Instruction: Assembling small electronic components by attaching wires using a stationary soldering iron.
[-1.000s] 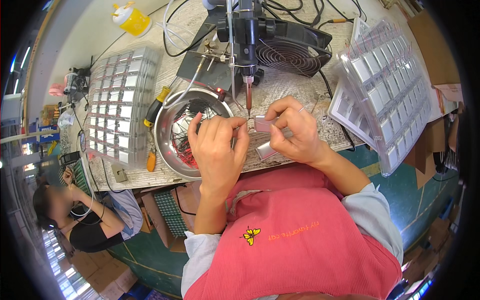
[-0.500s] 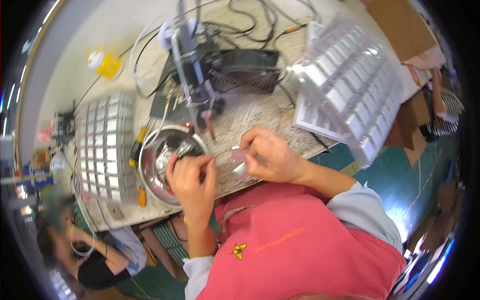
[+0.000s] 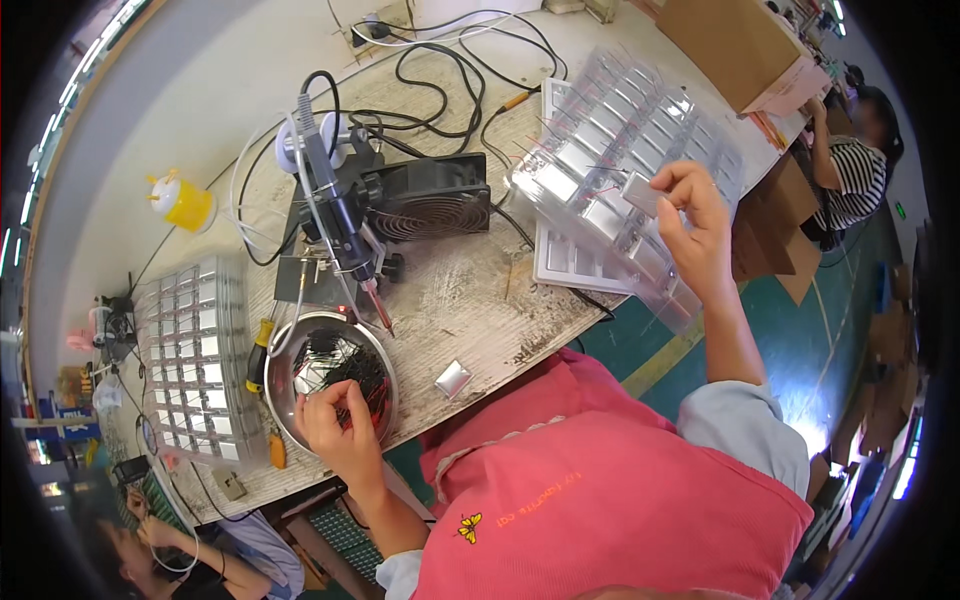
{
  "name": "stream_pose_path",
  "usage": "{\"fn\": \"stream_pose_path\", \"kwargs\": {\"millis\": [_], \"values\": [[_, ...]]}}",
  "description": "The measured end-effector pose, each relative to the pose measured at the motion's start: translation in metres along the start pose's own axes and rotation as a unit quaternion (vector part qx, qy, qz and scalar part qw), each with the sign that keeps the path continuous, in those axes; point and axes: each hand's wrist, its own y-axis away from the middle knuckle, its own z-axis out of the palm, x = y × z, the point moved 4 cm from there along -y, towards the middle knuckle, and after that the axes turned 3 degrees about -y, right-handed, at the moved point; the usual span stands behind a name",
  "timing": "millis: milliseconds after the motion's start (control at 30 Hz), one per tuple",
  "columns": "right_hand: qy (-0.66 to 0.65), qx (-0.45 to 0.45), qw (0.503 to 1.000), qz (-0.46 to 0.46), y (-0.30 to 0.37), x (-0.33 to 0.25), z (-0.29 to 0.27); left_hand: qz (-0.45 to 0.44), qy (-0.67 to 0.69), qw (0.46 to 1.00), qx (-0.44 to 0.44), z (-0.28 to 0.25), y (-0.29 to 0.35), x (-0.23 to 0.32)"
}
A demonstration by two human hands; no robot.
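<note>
My right hand pinches a flat silver pouch cell by its edge, above a clear plastic tray whose pockets hold similar cells. My left hand is at the near rim of a round metal bowl, its thumb and fingers drawn together; whatever they pinch is too small to make out. Inside the bowl lie short black and red wires. On the table near its front edge rests another silver cell, apart from both hands. A soldering iron in a stand points its tip down beside the bowl.
A black fan stands behind the iron, with cables along the back. At left are a filled clear tray stack, a yellow-handled screwdriver and a yellow bottle. Cardboard boxes and other people are beyond the table.
My right hand has gone from the table's front to the right-hand tray, carrying a cell. My left hand has shifted left and nearer at the bowl. One cell now lies on the table.
</note>
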Motion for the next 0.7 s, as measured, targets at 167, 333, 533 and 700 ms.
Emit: {"fn": "stream_pose_path", "kwargs": {"millis": [167,333,533,700], "values": [[-0.006,-0.022,0.999,0.027,0.001,0.026,0.006,-0.012,0.0,1.0,0.023,0.001,0.005,-0.003],[0.032,-0.04,0.999,-0.002,0.002,0.018,0.017,-0.032,-0.008,0.997,0.065,-0.003,0.016,-0.009],[0.054,-0.071,0.994,0.057,0.018,0.041,0.028,-0.026,-0.025,0.991,0.13,0.009,0.023,-0.024],[0.061,-0.103,0.993,-0.021,0.016,0.063,0.005,0.007,0.017,0.982,0.185,0.006,0.016,-0.014]]}}
